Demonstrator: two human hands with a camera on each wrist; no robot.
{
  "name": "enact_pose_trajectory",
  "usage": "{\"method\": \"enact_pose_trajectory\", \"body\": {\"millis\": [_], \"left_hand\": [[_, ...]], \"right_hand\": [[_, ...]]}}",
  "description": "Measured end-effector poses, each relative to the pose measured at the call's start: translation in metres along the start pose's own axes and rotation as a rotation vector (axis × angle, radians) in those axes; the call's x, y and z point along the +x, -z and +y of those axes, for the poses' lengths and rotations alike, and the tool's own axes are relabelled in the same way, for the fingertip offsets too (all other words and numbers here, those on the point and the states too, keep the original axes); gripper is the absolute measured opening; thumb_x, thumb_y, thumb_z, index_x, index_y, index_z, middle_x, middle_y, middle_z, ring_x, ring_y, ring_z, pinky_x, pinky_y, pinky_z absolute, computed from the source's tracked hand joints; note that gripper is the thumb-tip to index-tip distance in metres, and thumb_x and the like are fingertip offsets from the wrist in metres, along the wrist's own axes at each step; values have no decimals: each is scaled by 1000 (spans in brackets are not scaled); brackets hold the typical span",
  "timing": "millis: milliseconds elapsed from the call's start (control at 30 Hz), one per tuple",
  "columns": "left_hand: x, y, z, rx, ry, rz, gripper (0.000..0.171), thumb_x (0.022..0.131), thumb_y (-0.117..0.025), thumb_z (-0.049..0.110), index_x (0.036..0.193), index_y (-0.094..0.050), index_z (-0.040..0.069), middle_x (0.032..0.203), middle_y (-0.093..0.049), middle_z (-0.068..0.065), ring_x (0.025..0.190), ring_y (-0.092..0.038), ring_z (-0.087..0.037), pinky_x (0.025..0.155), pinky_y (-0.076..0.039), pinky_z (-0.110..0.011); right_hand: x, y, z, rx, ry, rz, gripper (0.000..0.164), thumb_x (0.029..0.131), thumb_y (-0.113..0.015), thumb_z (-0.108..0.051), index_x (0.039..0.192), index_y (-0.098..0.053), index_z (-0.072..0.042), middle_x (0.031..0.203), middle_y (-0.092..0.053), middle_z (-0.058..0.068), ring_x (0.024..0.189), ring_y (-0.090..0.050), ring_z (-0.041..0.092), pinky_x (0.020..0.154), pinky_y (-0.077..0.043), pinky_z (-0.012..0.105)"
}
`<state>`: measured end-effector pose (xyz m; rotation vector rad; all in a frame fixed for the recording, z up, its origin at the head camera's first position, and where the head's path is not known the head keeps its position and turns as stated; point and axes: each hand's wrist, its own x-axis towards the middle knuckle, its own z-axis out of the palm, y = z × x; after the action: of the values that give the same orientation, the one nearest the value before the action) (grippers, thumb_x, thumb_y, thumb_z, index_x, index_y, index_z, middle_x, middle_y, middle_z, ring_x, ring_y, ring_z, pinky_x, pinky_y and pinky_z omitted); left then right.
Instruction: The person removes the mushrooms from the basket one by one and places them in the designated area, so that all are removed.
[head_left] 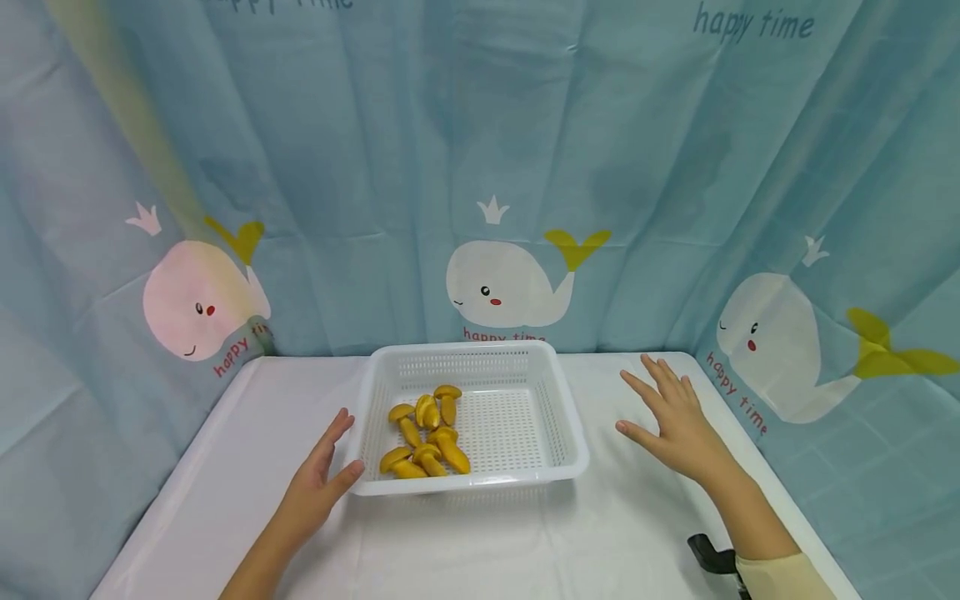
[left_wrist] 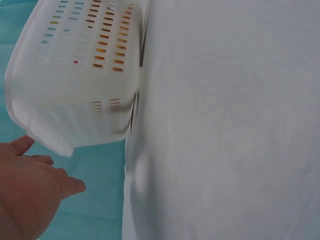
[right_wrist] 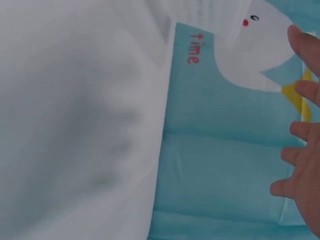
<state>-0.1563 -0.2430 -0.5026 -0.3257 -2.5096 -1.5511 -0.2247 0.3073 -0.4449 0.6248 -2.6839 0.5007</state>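
A white perforated plastic basket stands on the table, and several yellow-brown mushrooms lie bunched in its left half. At its left side is my left hand, fingers extended and thumb near the front left corner. In the left wrist view the fingers of that hand come close to the basket rim; whether they touch it I cannot tell. My right hand hovers over the table to the right of the basket, fingers spread, holding nothing. The right wrist view shows this hand apart from the basket.
A white cloth covers the table. Blue curtains printed with whales hang behind it and along both sides. By the right wrist a black curved piece shows next to a pale sleeve.
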Motion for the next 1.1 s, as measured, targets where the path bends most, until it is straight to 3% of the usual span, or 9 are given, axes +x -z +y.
{"method": "enact_pose_trajectory", "body": {"millis": [233, 533, 800, 1100], "left_hand": [[0, -8, -1, 3, 53, -24, 79, 97, -71, 20, 163, -27, 17, 173, -13, -7, 156, -11, -43, 104, -15, 4], [0, -14, -5, -114, 28, -39, 82, 97, -69, 10, 163, -21, 13, 173, -7, -10, 156, -6, -44, 107, -17, 2], [-1, -18, -9, -259, 15, -62, 80, 99, -63, 2, 163, -16, 8, 173, 1, -15, 156, 7, -40, 109, -17, 2], [-2, -16, -7, -348, 10, -92, 83, 99, -61, -2, 164, -10, 7, 173, 5, -14, 158, 9, -25, 108, -24, -1]], "right_hand": [[26, 7, -22, -2, 72, 12, 77, 90, -76, -45, 156, -44, -20, 168, -22, 17, 154, -16, 45, 121, -10, 71], [76, 13, -59, 1, 178, -13, 72, 91, -76, -41, 153, -48, -15, 167, -26, 15, 154, -19, 44, 119, -15, 73], [125, 6, -87, 42, 222, -114, 72, 95, -73, -41, 157, -43, -20, 169, -24, 8, 156, -18, 37, 123, -19, 64], [167, -7, -115, 186, 201, -212, 73, 96, -71, -43, 159, -39, -22, 168, -28, 3, 153, -29, 29, 118, -39, 55]]}}
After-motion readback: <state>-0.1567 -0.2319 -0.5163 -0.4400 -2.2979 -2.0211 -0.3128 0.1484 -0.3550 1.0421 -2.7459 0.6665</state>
